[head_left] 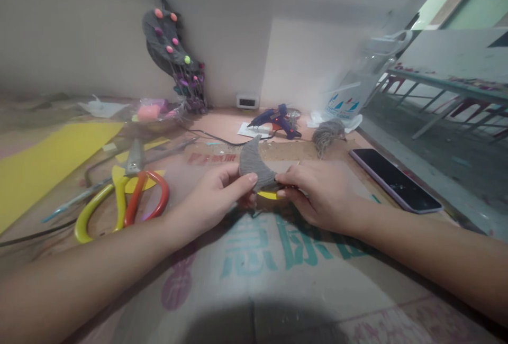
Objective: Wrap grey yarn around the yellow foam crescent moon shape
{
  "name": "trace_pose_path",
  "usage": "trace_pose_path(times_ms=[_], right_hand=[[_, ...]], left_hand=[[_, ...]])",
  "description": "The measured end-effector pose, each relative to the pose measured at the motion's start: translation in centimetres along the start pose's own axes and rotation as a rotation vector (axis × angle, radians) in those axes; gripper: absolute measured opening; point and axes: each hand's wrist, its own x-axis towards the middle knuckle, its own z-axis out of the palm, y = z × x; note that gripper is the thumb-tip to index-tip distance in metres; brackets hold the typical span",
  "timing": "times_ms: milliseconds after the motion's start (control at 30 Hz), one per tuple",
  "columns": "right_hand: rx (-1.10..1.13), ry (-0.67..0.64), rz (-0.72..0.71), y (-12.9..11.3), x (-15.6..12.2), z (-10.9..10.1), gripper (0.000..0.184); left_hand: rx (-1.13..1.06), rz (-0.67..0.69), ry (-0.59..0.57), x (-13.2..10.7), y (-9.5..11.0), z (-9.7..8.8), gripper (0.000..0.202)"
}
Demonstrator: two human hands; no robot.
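Observation:
Between my two hands is a crescent shape wrapped in grey yarn (256, 161), with a strip of bare yellow showing along its lower edge. My left hand (232, 188) pinches its left side, thumb on the front. At the right end, the thumb and fingers of my right hand (305, 188) are closed on the crescent's lower tip; whether they also hold a yarn end I cannot make out. Beyond the right hand lies a loose bundle of grey yarn (328, 135). Straight ahead, a blue glue gun (273, 119) rests with a small red light showing.
Scissors (135, 190) with yellow and red handles lie left, by yellow sheet material (59, 159). A phone (397, 180) is at right, a clear jug (357, 79) behind it. A grey crescent decorated with pompoms (166, 42) hangs against the wall. Printed cardboard (254, 291) covers the table.

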Motion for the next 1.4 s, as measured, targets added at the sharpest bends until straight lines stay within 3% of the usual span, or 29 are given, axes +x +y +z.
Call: trace_pose_path(times_ms=[400, 800, 1067, 1400], right_hand=[[-0.084, -0.033, -0.065, 0.2, -0.5, 0.1, 0.014], [-0.055, -0.032, -0.057, 0.4, -0.6, 0.3, 0.014], [0.033, -0.036, 0.089, 0.3, -0.5, -0.1, 0.015], [-0.043, -0.04, -0.024, 0.2, -0.1, -0.1, 0.018]], left_hand=[[-0.185, -0.081, -0.051, 0.1, -0.8, -0.1, 0.024], [-0.221, -0.095, -0.064, 0.0, -0.9, -0.1, 0.023], [-0.207, -0.073, -0.046, 0.1, -0.6, 0.0, 0.021], [-0.154, -0.067, -0.028, 0.1, -0.4, 0.0, 0.024]])
